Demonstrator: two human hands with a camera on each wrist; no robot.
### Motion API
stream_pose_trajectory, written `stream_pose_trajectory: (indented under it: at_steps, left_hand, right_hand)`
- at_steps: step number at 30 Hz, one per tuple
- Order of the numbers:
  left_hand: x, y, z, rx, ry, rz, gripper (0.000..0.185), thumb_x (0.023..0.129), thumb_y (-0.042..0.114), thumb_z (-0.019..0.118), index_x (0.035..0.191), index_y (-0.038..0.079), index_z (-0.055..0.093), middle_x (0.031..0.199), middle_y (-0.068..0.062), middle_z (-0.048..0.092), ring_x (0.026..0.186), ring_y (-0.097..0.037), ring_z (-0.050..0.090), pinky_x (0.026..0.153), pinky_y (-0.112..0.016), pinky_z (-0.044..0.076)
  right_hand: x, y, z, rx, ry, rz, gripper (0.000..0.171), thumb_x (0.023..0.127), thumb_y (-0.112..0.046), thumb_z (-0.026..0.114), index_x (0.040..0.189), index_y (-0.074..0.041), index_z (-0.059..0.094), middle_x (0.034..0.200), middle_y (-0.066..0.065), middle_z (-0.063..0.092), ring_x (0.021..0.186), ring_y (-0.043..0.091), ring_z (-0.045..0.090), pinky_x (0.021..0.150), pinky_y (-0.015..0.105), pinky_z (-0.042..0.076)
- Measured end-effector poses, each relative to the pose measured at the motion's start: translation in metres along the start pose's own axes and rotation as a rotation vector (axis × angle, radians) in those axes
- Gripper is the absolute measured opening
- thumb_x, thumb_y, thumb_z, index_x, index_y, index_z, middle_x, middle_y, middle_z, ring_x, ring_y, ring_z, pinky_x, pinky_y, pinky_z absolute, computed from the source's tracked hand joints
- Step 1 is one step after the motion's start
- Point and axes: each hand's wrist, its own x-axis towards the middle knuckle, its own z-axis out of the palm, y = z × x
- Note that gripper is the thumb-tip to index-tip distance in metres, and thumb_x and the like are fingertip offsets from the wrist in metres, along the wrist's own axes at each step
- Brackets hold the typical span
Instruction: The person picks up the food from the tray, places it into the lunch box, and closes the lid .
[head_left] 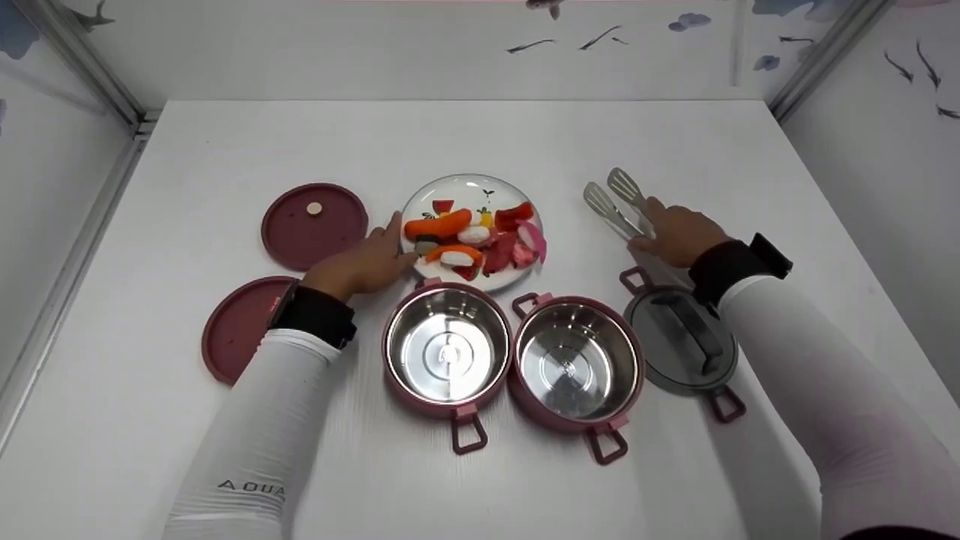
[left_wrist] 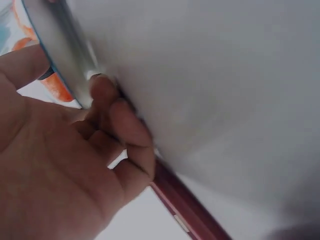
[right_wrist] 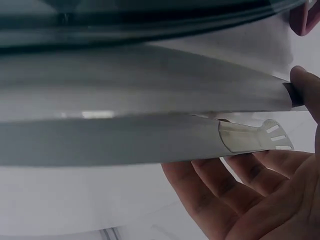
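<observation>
Our right hand [head_left: 679, 234] closes around the steel tongs [head_left: 611, 202] lying right of the food plate [head_left: 450, 191], whose edge our left hand's [head_left: 365, 264] relaxed fingers touch. Both steel-lined containers [head_left: 448, 349] sit unfilled; nothing's transferred yet.

The white table [head_left: 480, 135] bears a plate [head_left: 450, 191], tongs [head_left: 611, 206], two pots [head_left: 448, 352] (steel-lined), seemingly three lids [head_left: 315, 225].
</observation>
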Motion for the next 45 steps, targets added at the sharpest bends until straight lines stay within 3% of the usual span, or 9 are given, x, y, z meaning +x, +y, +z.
stream_pose_trajectory:
  at_steps: [3, 6, 10, 16, 27, 35, 45]
  left_hand:
    - [-0.004, 0.003, 0.0, -0.008, 0.022, 0.006, 0.084, 0.105, 0.049, 0.036, 0.159, 0.012, -0.016, 0.167, -0.024, 0.003, 0.155, -0.038, 0.006, 0.125, -0.054, 0.013]
    - [-0.01, 0.006, 0.001, 0.0, 0.032, 0.004, 0.084, 0.104, 0.049, 0.036, 0.16, 0.012, -0.014, 0.166, -0.025, 0.006, 0.155, -0.039, 0.01, 0.124, -0.055, 0.015]
    - [-0.017, 0.007, 0.002, -0.008, 0.034, 0.0, 0.084, 0.104, 0.049, 0.036, 0.16, 0.011, -0.014, 0.166, -0.025, 0.006, 0.155, -0.038, 0.01, 0.124, -0.054, 0.015]
    - [-0.023, 0.008, 0.006, -0.051, 0.078, 0.018, 0.082, 0.104, 0.047, 0.038, 0.161, 0.012, -0.011, 0.166, -0.026, 0.009, 0.154, -0.038, 0.012, 0.124, -0.054, 0.017]
    - [-0.022, 0.008, 0.004, -0.06, 0.092, 0.042, 0.082, 0.104, 0.046, 0.039, 0.161, 0.011, -0.009, 0.165, -0.025, 0.011, 0.155, -0.037, 0.013, 0.125, -0.052, 0.017]
    - [-0.023, 0.01, 0.008, -0.07, 0.103, 0.046, 0.081, 0.104, 0.044, 0.04, 0.161, 0.011, -0.007, 0.164, -0.027, 0.015, 0.153, -0.038, 0.017, 0.124, -0.052, 0.018]
    - [-0.023, 0.008, 0.007, -0.063, 0.123, 0.031, 0.082, 0.103, 0.048, 0.04, 0.162, 0.014, -0.006, 0.165, -0.025, 0.013, 0.154, -0.039, 0.015, 0.124, -0.053, 0.018]
  right_hand:
    - [-0.005, -0.001, -0.006, 0.043, 0.028, -0.001, 0.075, 0.102, -0.037, 0.052, 0.155, 0.005, 0.019, 0.126, 0.038, 0.054, 0.11, 0.049, 0.059, 0.088, 0.058, 0.05]
    - [-0.016, -0.007, -0.012, 0.096, 0.076, -0.01, 0.076, 0.104, -0.039, 0.049, 0.16, -0.003, 0.012, 0.137, 0.038, 0.046, 0.121, 0.052, 0.052, 0.095, 0.063, 0.045]
    - [-0.036, -0.028, -0.017, 0.126, 0.201, -0.077, 0.072, 0.103, -0.037, 0.054, 0.161, -0.015, 0.018, 0.127, 0.03, 0.053, 0.108, 0.044, 0.06, 0.086, 0.06, 0.048]
    - [-0.066, -0.062, -0.018, 0.112, 0.365, -0.202, 0.067, 0.096, -0.027, 0.068, 0.155, -0.017, 0.039, 0.117, 0.021, 0.061, 0.096, 0.034, 0.064, 0.077, 0.05, 0.051]
    - [-0.083, -0.078, -0.012, 0.0, 0.428, -0.259, 0.06, 0.087, -0.025, 0.078, 0.143, -0.018, 0.057, 0.106, 0.016, 0.071, 0.077, 0.029, 0.069, 0.065, 0.047, 0.054]
    - [-0.082, -0.084, -0.009, -0.052, 0.391, -0.259, 0.057, 0.089, -0.031, 0.076, 0.142, -0.018, 0.059, 0.105, 0.015, 0.072, 0.072, 0.028, 0.068, 0.06, 0.046, 0.053]
    - [-0.085, -0.097, -0.007, -0.117, 0.449, -0.261, 0.057, 0.088, -0.029, 0.077, 0.14, -0.016, 0.06, 0.096, 0.014, 0.071, 0.061, 0.025, 0.062, 0.051, 0.041, 0.05]
